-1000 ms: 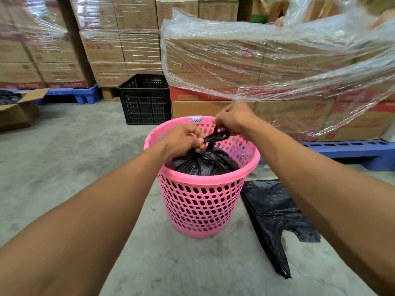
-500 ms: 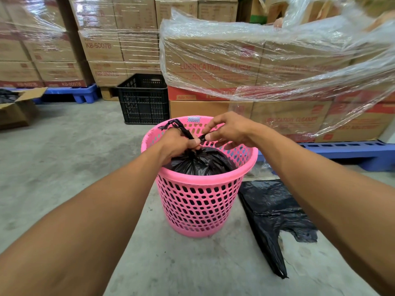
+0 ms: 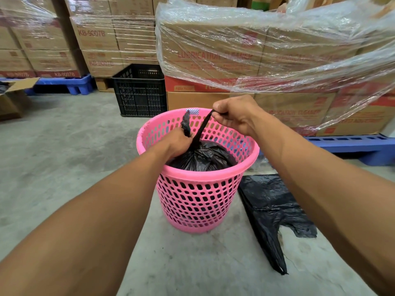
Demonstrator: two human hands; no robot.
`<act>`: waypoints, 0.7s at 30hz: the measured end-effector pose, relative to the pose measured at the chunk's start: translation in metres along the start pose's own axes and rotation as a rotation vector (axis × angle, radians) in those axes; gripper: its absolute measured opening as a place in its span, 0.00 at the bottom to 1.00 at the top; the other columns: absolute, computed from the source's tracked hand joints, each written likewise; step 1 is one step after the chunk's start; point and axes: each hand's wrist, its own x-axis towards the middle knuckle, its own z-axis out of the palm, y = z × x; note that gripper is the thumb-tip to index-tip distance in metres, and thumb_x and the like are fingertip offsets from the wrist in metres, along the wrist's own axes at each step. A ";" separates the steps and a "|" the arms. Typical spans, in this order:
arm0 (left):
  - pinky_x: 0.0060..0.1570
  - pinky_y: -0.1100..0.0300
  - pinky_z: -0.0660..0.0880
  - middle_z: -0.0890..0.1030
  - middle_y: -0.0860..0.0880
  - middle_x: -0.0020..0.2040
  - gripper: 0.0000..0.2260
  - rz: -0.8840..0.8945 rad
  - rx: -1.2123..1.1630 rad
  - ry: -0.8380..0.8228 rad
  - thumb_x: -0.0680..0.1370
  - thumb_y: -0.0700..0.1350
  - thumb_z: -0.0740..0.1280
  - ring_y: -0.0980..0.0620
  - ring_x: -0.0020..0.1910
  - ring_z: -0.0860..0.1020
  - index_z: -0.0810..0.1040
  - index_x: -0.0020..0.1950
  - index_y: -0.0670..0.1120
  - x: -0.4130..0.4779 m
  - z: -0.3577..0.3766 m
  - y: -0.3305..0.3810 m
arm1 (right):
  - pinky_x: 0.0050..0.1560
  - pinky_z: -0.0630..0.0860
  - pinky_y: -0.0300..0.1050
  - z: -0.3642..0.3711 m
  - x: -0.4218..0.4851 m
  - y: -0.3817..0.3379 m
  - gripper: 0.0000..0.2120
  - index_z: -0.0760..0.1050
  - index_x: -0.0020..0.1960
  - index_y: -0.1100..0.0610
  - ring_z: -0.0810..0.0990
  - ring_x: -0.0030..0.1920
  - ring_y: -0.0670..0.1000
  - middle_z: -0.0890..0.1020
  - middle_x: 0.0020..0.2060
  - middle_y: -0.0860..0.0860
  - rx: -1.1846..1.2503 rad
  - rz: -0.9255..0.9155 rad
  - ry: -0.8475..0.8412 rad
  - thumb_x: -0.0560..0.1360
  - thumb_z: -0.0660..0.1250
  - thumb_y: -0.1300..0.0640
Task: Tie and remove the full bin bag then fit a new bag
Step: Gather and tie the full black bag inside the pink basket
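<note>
Head view showed us a warehouse floor [image 3: 64,157] of bare concrete, with wrapped cartons [image 3: 245,50] stacked behind and a black crate [image 3: 140,90] beside them. In the middle stood the pink basket [image 3: 198,199], and the full bag [image 3: 205,158] sat inside it, its gathered top just below the rim. A spare bag [image 3: 269,210] lay flat on the floor just to the right of the basket, untouched.

Half a second earlier we had both hands close together over the neck, with one strap looped to the left. Now the right hand [image 3: 237,115] had drawn away, up and to the right, and a strap [image 3: 202,127] ran taut from the neck to it. The other strap end [image 3: 186,123] stood up short above the left hand. We judged that the knot was being pulled tight, so the tying step was near its end, with lifting out and fitting the spare bag still to come.

Our left hand [image 3: 178,143] sat low inside the rim, fingers curled and pressed together around the neck of the bag. Our right hand was raised over the far rim, fist closed, thumb and forefinger pinching the strap. Both forearms reached forward, nearly straight.
</note>
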 end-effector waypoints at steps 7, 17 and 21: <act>0.39 0.59 0.74 0.83 0.49 0.50 0.04 -0.024 -0.193 -0.094 0.76 0.40 0.66 0.52 0.52 0.78 0.78 0.48 0.48 0.001 0.001 0.001 | 0.36 0.81 0.40 0.001 0.008 0.007 0.05 0.80 0.39 0.67 0.84 0.29 0.51 0.83 0.26 0.55 0.310 -0.010 0.143 0.70 0.69 0.75; 0.32 0.63 0.76 0.82 0.47 0.40 0.04 -0.018 -0.251 0.048 0.78 0.38 0.64 0.53 0.42 0.79 0.75 0.44 0.44 0.005 0.002 -0.002 | 0.35 0.84 0.43 0.012 -0.005 0.029 0.08 0.74 0.50 0.67 0.83 0.38 0.50 0.82 0.47 0.60 0.086 0.113 0.071 0.74 0.63 0.76; 0.33 0.63 0.76 0.82 0.48 0.42 0.07 -0.058 -0.303 0.055 0.77 0.38 0.62 0.51 0.46 0.80 0.76 0.42 0.47 0.003 0.000 -0.001 | 0.36 0.82 0.44 0.020 -0.015 0.052 0.09 0.77 0.52 0.63 0.83 0.43 0.52 0.83 0.45 0.55 -0.309 0.220 -0.058 0.73 0.68 0.70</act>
